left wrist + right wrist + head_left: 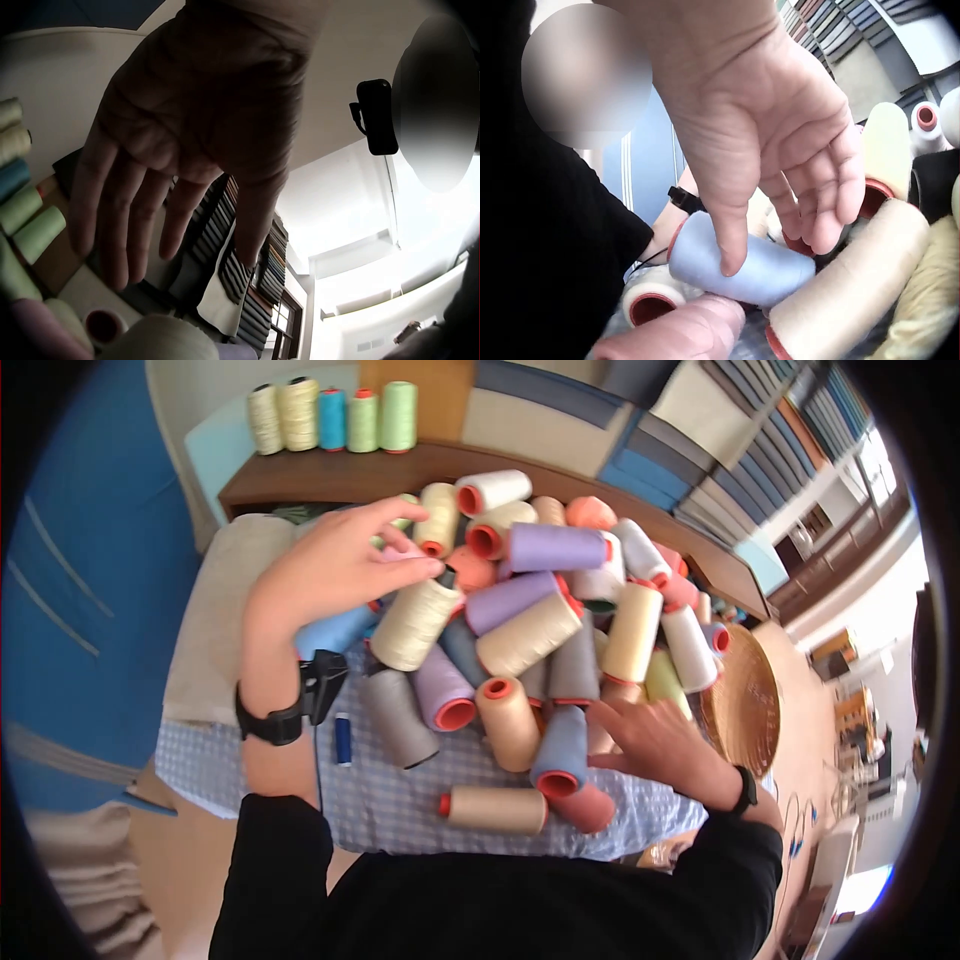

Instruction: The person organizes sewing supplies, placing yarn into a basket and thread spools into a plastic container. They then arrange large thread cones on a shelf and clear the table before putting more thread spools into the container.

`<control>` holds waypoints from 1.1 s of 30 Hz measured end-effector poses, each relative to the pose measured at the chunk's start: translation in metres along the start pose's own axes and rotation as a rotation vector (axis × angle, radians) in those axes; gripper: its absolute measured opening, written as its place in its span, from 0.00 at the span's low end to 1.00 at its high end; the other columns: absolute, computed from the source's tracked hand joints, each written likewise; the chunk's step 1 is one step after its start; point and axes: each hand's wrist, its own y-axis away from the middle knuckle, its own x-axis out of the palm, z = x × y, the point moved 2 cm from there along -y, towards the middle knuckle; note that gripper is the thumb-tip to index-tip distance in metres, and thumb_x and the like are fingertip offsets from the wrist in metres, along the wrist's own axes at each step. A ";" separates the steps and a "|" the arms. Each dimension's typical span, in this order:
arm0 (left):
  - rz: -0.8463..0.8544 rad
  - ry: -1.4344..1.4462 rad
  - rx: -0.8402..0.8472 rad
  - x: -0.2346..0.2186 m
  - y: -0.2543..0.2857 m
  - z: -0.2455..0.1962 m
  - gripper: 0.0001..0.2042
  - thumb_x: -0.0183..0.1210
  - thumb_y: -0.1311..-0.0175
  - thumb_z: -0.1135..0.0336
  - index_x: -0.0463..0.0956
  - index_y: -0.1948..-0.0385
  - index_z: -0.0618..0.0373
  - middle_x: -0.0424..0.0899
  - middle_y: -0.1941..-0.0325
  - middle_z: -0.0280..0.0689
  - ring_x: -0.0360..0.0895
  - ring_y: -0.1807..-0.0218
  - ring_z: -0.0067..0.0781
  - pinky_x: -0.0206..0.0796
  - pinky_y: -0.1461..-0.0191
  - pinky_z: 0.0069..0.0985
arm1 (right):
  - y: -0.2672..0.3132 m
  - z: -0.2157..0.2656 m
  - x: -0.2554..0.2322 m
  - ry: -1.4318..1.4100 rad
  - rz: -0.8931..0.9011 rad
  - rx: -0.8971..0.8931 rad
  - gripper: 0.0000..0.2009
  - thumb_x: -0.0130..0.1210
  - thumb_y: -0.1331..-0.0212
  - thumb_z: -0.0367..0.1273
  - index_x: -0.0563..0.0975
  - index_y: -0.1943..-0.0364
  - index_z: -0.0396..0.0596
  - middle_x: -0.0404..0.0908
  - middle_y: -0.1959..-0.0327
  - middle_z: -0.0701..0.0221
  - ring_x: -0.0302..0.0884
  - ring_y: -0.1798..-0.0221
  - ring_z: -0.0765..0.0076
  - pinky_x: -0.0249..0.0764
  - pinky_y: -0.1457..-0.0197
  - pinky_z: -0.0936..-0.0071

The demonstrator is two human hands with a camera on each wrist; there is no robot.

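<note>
My left hand (325, 565) hovers with loosely extended fingers over the left side of a heap of thread cones. Its thumb tip overlaps the top of a cream thread cone (415, 625) in the head view. The left wrist view shows nothing in the palm (202, 97). On the right, my right hand (665, 750) reaches low into the pile, thumb spread from gently bent fingers. Its thumb tip is right at a light-blue thread cone (739, 262) with a red base. Near that hand lie a beige thread cone (855, 277) and a pink one (679, 334).
Several green, cream and blue cones stand on a brown shelf (450, 460) behind the heap. A small navy spool (343, 740) and a tan cone (495, 810) lie on the checked cloth (385, 805). A wicker basket (745, 700) stands at right.
</note>
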 end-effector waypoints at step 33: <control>-0.401 -0.918 -0.479 -0.113 -0.232 0.144 0.30 0.60 0.56 0.47 0.72 0.49 0.53 0.62 0.40 0.49 0.69 0.43 0.45 0.67 0.47 0.37 | -0.010 -0.017 -0.037 -0.386 -0.578 0.019 0.13 0.63 0.53 0.32 0.77 0.63 0.47 0.77 0.77 0.69 0.76 0.78 0.62 0.71 0.74 0.69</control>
